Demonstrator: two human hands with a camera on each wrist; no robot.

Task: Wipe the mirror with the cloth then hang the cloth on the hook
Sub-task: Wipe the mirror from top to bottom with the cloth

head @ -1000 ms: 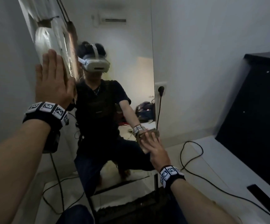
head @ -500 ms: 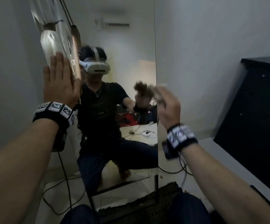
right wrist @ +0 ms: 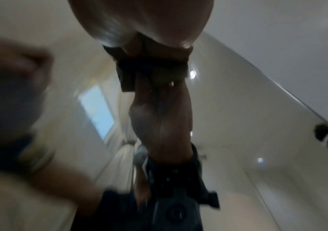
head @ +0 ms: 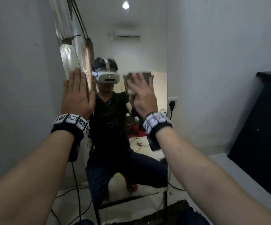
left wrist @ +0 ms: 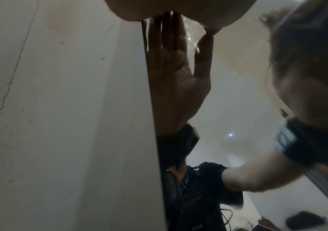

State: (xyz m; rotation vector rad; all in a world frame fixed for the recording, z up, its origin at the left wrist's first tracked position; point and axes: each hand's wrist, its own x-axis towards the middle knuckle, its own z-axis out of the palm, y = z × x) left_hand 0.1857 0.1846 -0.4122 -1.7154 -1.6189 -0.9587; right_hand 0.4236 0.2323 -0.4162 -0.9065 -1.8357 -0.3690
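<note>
- Mirror (head: 131,51): a tall upright pane leaning or fixed against the pale grey wall (head: 220,54), filling the head view from 12 o'clock down to 6 o'clock; its glass reflects the crouching person, a ceiling light and a wall air conditioner (head: 127,36).
- Left hand (head: 77,93) lies flat at the mirror's left edge, at about 10 o'clock of the head view, fingers (head: 76,78) straight and close together, holding nothing; the left wrist view shows the palm's reflection meeting it at the glass.
- Right hand (head: 143,95) sits just right of centre, at about 1 o'clock, its fingers spread and pressing the cloth (head: 146,76) against the glass; the cloth is brownish and peeks out above the fingertips.
- The right wrist view is blurred; it shows only the hand's dark reflection.
- A socket with a black plug (head: 172,104) is on the wall at 3 o'clock of the mirror's edge, and cables (head: 76,189) trail over the white floor (head: 229,192) near 7 o'clock.
- A dark cabinet (head: 264,127) stands at 3 o'clock.
- Both wristbands (head: 71,120) carry black-and-white square marker tags; no readable writing shows anywhere.
</note>
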